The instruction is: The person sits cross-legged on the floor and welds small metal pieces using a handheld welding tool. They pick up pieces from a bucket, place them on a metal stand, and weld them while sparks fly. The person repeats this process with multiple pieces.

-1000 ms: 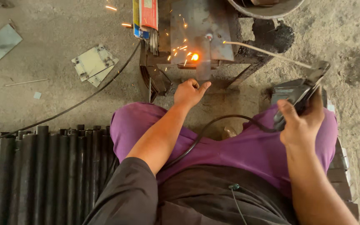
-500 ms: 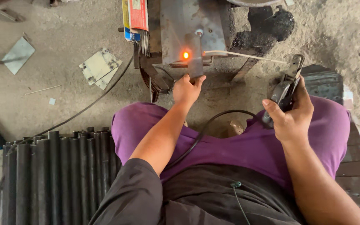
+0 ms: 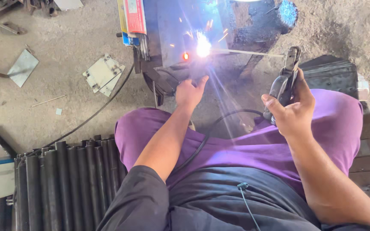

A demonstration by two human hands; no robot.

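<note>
Here the right hand [image 3: 294, 113] has a closed grip around the electrode holder [image 3: 284, 83], its rod [image 3: 247, 52] reaching left to the bright arc [image 3: 203, 46] on the steel piece [image 3: 174, 32]. The left hand [image 3: 189, 92] steadies that piece's lower edge, fingers curled against it, above the purple knees [image 3: 245, 145].

Dusty concrete floor [image 3: 65, 111] all around. Two flat metal plates lie on it, one square and pale [image 3: 103, 73], one grey [image 3: 22, 67] further left. A thin rod [image 3: 48, 101] rests between them. Lower left, a row of dark steel tubes [image 3: 65, 184], packed side by side.
</note>
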